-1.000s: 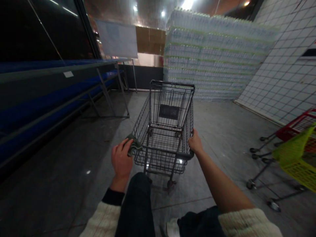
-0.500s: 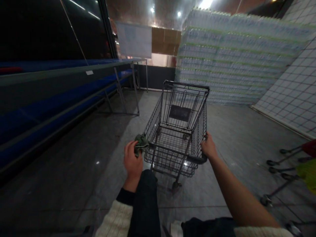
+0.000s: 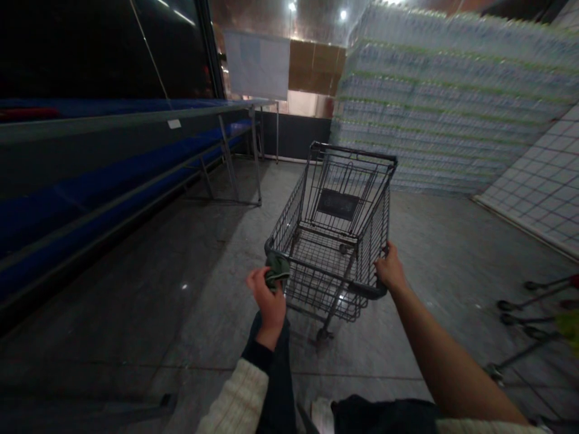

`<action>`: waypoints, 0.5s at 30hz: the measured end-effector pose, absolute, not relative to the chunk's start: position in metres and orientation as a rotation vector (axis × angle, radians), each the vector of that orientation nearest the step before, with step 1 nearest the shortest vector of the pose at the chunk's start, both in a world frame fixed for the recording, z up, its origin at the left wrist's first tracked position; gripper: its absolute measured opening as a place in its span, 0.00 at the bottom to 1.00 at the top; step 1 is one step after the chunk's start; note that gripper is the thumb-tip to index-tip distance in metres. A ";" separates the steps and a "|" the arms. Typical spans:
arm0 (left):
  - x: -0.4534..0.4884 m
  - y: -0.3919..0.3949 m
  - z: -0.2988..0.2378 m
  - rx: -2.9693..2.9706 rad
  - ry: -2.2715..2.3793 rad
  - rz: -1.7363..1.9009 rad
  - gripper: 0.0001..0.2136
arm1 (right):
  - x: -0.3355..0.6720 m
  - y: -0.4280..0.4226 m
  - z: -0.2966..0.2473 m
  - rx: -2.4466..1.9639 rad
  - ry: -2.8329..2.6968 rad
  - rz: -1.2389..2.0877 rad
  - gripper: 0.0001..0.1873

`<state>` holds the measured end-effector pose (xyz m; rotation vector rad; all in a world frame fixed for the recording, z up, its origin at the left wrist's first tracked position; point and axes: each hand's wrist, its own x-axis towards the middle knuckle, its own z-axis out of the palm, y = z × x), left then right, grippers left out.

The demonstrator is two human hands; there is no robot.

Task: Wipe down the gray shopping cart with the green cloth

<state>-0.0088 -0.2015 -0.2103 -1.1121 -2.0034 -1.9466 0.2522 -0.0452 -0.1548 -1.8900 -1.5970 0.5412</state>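
The person's left hand (image 3: 269,301) is closed tightly around a crumpled green cloth (image 3: 277,269), with the cloth pressed against the near left corner of the top rail of a wire shopping cart (image 3: 337,241). The right hand (image 3: 389,269) is curled narrowly around the cart's near right side, where the rail (image 3: 366,288) meets the handle end. That placement seems to steady the cart, holding it in front of the person while the left hand keeps the cloth on the metal. The cart stands on its wheels directly ahead, just beyond the person's dark trousers (image 3: 275,374), and its basket looks empty. Beneath it runs a grey tiled floor (image 3: 149,253), glossy in patches under the overhead lights. On the left stretches a long dark display case (image 3: 90,150) with blue trim, and a white sign board (image 3: 256,64) stands beyond it, near flattened cardboard (image 3: 314,66). Shrink-wrapped stacks of bottled water (image 3: 452,102) rise high behind the cart, against a white tiled wall (image 3: 538,187). At the right edge, the wheeled legs of other carts (image 3: 511,319) stand apart from the person.
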 end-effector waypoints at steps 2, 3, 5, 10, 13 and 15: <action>-0.022 -0.191 -0.203 -0.975 -1.990 -1.958 0.16 | 0.251 -0.046 -0.154 -1.885 -1.592 0.553 0.40; -0.022 -0.184 -0.203 -0.958 -1.989 -1.972 0.17 | 0.250 -0.047 -0.154 -1.881 -1.588 0.557 0.40; -0.011 -0.174 -0.208 -1.006 -1.996 -2.010 0.19 | 0.249 -0.048 -0.153 -1.867 -1.583 0.565 0.40; 0.049 -0.179 -0.236 -1.396 -2.055 -1.965 0.22 | 0.247 -0.047 -0.152 -1.868 -1.581 0.572 0.41; 0.059 -0.192 -0.239 -1.599 -2.003 -1.971 0.22 | 0.248 -0.044 -0.154 -1.876 -1.571 0.564 0.42; 0.051 -0.198 -0.232 -1.495 -1.954 -2.040 0.20 | 0.249 -0.043 -0.155 -1.870 -1.572 0.566 0.42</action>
